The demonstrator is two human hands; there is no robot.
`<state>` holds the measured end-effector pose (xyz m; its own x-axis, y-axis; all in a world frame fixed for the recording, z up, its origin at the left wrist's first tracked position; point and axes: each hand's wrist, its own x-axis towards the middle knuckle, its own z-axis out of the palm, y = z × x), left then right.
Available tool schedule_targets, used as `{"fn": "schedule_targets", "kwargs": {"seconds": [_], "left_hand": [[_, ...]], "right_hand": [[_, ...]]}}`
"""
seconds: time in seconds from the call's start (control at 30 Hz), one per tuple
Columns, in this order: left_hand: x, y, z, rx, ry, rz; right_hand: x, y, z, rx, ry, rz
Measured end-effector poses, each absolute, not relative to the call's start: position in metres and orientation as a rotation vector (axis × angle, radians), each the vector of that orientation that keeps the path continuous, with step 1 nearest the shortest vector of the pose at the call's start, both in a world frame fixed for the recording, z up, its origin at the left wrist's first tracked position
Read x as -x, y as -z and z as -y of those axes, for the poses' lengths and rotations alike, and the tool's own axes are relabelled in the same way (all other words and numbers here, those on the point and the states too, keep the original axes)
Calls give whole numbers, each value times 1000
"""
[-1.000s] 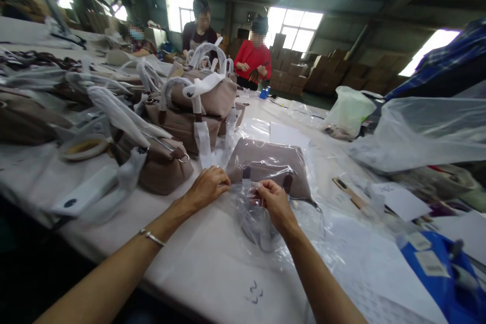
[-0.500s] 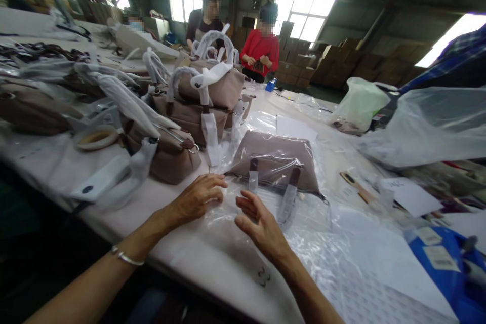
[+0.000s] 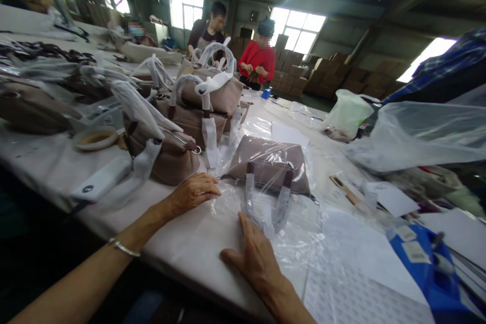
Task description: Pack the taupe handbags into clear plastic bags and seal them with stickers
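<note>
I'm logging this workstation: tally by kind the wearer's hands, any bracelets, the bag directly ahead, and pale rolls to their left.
Bare left hand and right hand: 2
Silver metal bracelet: 1
Taupe trapezoid-shaped bag under clear plastic: 1
Pale ring-shaped roll: 1
Total: 5

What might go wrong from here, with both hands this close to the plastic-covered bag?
The plastic is loose and creased beside the right hand, so a tug might bunch or tear it. The handles stretch out from the bag and might crease if pressed. To its left, an upper bag rests on a lower bag; a bump might topple it.
</note>
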<state>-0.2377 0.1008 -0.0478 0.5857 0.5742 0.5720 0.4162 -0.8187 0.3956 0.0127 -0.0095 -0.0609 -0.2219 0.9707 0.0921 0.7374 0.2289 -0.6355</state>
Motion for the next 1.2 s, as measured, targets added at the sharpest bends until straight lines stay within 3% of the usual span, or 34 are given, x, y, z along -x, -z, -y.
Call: {"fn": "schedule_targets", "kwargs": {"seconds": [0.2,0.47,0.83,1.03,1.2], "left_hand": [[241,47,-99,-2463,-1086,-894],[163,27,-144,-2484,-1057,-1029],[99,41,-177,-2591,-1036,-1440],[95,36,-189,-2709,-1067,-1446],[92,30,-191,-2797,-1056,-1369]], "right_hand": [[-4,59,3,1565,-614,1949],[-21,61,-24,1590,-878,1654],[-38,70,-30,1509,-1214,1271],[-80,51,-6,1574,-947,1474],[-191,10,46,1884,-585,1302]]}}
